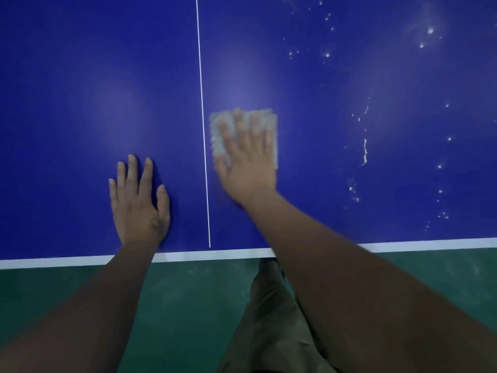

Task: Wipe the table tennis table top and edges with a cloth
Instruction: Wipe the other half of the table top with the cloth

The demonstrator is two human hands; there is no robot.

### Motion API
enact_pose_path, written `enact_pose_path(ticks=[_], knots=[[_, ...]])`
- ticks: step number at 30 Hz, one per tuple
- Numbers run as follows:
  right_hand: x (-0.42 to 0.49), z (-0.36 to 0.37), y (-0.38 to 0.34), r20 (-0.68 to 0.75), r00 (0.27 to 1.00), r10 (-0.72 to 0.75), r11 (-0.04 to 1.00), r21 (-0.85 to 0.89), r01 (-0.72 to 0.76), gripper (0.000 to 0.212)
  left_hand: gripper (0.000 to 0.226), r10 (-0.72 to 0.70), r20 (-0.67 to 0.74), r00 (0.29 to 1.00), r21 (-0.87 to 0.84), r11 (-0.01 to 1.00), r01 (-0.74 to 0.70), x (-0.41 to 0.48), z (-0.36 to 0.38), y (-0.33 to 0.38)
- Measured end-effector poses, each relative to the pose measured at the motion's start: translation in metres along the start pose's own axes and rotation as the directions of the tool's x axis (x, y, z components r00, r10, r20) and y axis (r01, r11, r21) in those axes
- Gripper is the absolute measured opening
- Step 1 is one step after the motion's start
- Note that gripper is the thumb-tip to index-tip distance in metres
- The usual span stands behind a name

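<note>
On the blue desk, just right of the thin white centre line, lies the pale grey cloth, spread flat and a little way in from the near edge. The right grip presses down on it with straight, splayed fingers, released rather than clenched; the cloth shows past the fingertips and along both sides of the palm. This grip and the cloth are somewhat blurred.

The left grip rests palm-down on bare desk left of the centre line, fingers straight and close together, holding nothing. Its wrist crosses the white edge band that runs along the near side of the desk.

Right of the cloth, well apart from it, pale specks and flaky streaks are scattered over the surface, reaching toward the far right corner of the view. Left of the centre line the blue surface is smooth, with soft light patches.

Below the edge band lies a green floor, with the person's trouser leg close against the desk between the two forearms.
</note>
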State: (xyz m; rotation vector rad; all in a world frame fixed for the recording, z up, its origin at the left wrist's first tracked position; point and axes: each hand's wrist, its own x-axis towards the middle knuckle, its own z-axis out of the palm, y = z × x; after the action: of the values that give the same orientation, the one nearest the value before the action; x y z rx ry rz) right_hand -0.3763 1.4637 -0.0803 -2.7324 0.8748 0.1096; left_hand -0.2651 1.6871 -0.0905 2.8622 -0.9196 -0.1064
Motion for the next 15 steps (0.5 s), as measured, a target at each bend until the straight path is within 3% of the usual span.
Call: enact_pose_path(ticks=[3,5,7,10,13,15], knots=[[-0.029,0.009,-0.001,0.007,0.98,-0.198,0.98,-0.007,0.198,0.065,0.059,-0.066,-0.018,0.998,-0.043,0.997,0.065,-0.001,0.002,0.01],[-0.037,0.008,0.029,-0.037,0.973,-0.227,0.974,-0.009,0.227,0.063,0.056,-0.147,-0.04,0.988,-0.142,0.98,0.14,-0.003,0.003,0.031],[-0.036,0.002,0.071,-0.069,0.986,-0.153,0.988,-0.042,0.15,0.063,0.054,-0.128,-0.064,0.99,-0.224,0.968,0.111,-0.007,0.006,0.065],[-0.028,-0.017,0.142,-0.05,0.996,0.071,0.996,-0.057,-0.074,0.066,0.056,0.027,-0.032,0.999,-0.256,0.966,-0.035,-0.021,0.016,0.123],[-0.031,-0.033,0.181,0.039,0.967,0.251,0.967,-0.044,-0.249,0.069,0.065,0.107,0.079,0.991,-0.121,0.988,-0.097,-0.036,0.025,0.156],[-0.033,-0.032,0.171,0.025,0.95,0.311,0.948,-0.073,-0.309,0.069,0.068,0.108,0.108,0.988,-0.043,0.994,-0.104,-0.039,0.031,0.156]])
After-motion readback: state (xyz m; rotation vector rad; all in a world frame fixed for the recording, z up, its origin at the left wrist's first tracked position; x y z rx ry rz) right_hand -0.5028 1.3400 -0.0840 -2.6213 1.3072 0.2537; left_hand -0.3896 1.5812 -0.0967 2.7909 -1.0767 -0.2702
